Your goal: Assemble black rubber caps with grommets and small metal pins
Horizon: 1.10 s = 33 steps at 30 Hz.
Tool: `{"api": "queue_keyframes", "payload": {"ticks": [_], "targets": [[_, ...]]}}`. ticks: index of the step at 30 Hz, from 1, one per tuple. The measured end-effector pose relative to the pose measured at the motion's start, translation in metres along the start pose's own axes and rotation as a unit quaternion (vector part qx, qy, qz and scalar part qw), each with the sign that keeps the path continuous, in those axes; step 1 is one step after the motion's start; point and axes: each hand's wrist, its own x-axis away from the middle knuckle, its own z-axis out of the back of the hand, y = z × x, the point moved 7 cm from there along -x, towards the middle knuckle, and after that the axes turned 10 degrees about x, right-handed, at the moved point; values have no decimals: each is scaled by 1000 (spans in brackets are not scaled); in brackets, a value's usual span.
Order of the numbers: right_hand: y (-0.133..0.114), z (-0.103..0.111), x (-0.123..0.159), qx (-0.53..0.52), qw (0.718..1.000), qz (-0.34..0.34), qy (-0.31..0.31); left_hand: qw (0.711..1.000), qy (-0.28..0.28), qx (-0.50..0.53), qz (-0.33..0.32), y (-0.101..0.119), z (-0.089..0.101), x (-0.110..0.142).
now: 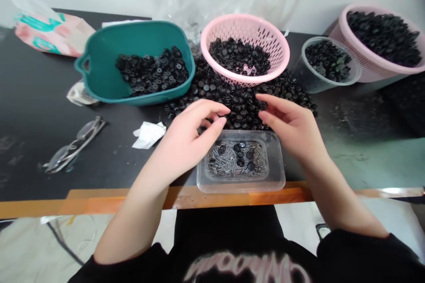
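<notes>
A black tabletop [36, 93] with an orange wooden edge [186, 197] carries several containers. A teal plastic basin [99, 53] is loaded with black plastic discs [152, 70]. A large pink perforated basket [365, 68] at the far right is filled more deeply, while a smaller pink perforated basket [245, 24] and a clear plastic cup [307, 73] also contain discs. A loose heap of discs [239, 106] is left uncontained on the tabletop. A clear rectangular plastic tray [241, 185] is positioned just in front of the heap, with a layer of metal pins [229, 163] and a few discs [237, 148] inside.

The left hand [186, 141] is held above the near edge of the heap, with its fingertips drawn together; whether a disc is pinched cannot be determined. The right hand [292, 128] is open, its fingers [265, 105] extended onto the heap. Eyeglasses [73, 146] and crumpled white tissue [148, 135] lie to the left.
</notes>
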Motion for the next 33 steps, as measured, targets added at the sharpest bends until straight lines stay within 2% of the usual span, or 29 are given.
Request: {"api": "queue_keyframes", "payload": {"ticks": [3, 4, 6, 8, 10, 12, 14, 15, 17, 20, 25, 29, 33], "targets": [[-7, -7, -14, 68, 997, 25, -15, 984, -150, -91, 21, -5, -11, 8], [-12, -9, -15, 82, 996, 37, -25, 974, -192, -124, 8, -5, -16, 13], [-25, -12, -12, 104, 991, 64, -46, 951, -240, -191, -40, -1, -23, 23], [-38, -16, -4, 136, 983, 93, -83, 925, -258, -265, -87, 2, -31, 32], [-47, -28, 10, 199, 958, 121, -167, 907, -252, -317, -113, 2, -39, 40], [-46, -46, 28, 291, 903, 143, -282, 894, -233, -365, -113, 0, -46, 45], [-40, -61, 46, 379, 837, 158, -361, 881, -213, -406, -111, -3, -53, 47], [-37, -66, 52, 412, 813, 164, -378, 875, -207, -423, -111, -4, -55, 47], [-33, -72, 58, 448, 792, 171, -378, 871, -200, -434, -115, -4, -59, 47], [-33, -74, 59, 453, 793, 172, -370, 870, -198, -436, -118, -4, -61, 46], [-35, -65, 51, 355, 846, 128, -376, 867, -212, -435, -115, -7, -62, 44], [-35, -75, 62, 294, 840, 152, -430, 871, -244, -413, -109, -7, -59, 41], [-30, -86, 69, 278, 842, 175, -428, 889, -287, -352, -57, -7, -50, 37]]}}
